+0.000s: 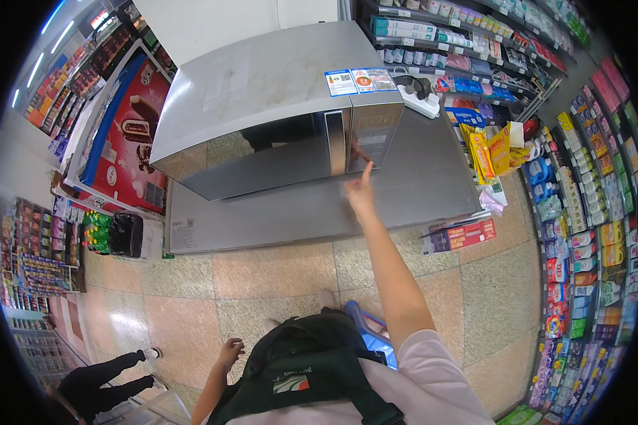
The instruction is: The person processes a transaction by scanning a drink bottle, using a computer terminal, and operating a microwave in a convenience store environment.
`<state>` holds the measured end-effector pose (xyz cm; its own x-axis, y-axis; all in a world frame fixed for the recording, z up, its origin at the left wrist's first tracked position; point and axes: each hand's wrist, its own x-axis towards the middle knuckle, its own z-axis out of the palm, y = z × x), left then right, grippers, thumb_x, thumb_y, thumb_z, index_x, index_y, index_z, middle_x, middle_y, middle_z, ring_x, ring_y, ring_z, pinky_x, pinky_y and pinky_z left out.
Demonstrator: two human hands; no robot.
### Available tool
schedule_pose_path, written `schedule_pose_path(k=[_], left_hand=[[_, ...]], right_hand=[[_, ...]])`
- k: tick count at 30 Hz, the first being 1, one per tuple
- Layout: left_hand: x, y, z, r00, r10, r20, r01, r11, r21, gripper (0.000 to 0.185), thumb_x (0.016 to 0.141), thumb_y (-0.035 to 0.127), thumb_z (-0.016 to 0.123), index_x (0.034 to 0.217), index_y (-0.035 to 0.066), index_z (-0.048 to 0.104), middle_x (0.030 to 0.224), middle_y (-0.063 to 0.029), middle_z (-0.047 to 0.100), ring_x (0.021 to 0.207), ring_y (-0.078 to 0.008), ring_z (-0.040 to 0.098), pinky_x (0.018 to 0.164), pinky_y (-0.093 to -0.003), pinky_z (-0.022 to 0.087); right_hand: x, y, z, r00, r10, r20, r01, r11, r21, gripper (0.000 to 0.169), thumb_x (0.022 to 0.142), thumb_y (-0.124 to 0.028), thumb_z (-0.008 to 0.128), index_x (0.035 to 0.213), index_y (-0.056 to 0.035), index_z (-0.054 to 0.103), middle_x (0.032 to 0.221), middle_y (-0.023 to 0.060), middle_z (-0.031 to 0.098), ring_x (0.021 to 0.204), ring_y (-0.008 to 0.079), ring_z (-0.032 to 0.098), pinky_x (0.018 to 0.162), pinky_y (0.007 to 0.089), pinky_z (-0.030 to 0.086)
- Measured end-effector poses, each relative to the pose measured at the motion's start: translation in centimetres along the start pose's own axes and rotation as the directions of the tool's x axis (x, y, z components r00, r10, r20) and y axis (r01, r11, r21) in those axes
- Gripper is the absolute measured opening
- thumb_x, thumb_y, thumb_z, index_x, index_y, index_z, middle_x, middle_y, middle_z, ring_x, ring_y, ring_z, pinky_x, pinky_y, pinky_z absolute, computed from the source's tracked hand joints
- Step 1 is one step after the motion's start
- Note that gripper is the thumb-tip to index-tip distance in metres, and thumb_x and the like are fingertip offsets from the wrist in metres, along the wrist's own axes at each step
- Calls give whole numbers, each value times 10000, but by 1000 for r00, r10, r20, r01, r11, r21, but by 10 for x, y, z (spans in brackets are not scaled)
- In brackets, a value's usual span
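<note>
A silver microwave oven (255, 79) stands on a grey metal counter (266, 223), its dark mirrored door (266, 151) shut. My right hand (360, 194) reaches up to the lower part of the control panel (371, 130), index finger extended and nothing held. Whether the fingertip presses on the panel I cannot tell. Just left of that panel runs the upright door handle (336, 142). My left hand (231, 353) hangs low beside my dark apron (292, 361), fingers loosely bent, holding nothing.
A white power strip (422, 102) lies right of the microwave. Yellow packets (481, 154) sit by the counter's right end. Stocked shelves (579, 239) line the right side. A red ice-cream freezer (133, 133) stands left. Another person's legs (111, 377) show at lower left.
</note>
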<state>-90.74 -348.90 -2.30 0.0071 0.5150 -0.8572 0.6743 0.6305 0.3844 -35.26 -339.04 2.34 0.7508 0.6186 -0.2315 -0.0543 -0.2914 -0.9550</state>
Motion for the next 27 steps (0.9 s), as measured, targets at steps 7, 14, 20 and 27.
schedule_pose_path(k=[7,14,20,27], left_hand=[[-3,52,12,977,215,-13,-214,977,20,322,812,206,564,1088,50,511,921,-92,597,771,-168,586,713,-300,416],[9,6,11,995,98,18,-98,995,5,291,806,172,577,1050,23,527,879,-88,592,727,-163,586,574,-239,437],[8,-36,0,995,-96,27,93,992,85,315,791,194,575,1068,53,519,860,-75,600,691,-158,595,493,-250,406],[47,-44,-4,993,-38,114,29,997,78,307,774,219,598,1031,61,542,825,-78,609,669,-165,592,511,-281,419]], right_hand=[[-3,-2,-2,1000,-17,-6,17,1000,-15,890,773,-36,575,1394,-229,-32,845,34,453,769,151,466,752,264,413],[0,5,0,999,-14,47,15,1000,-19,894,766,-51,583,1393,-210,-34,829,47,461,768,166,478,757,274,411],[-4,12,1,980,-187,-60,172,966,-195,901,742,-72,611,1394,-172,-2,851,92,484,780,215,499,731,309,428],[-24,6,-44,928,-332,-167,260,901,-347,518,775,-113,579,1255,-97,385,798,119,577,738,269,564,701,356,446]])
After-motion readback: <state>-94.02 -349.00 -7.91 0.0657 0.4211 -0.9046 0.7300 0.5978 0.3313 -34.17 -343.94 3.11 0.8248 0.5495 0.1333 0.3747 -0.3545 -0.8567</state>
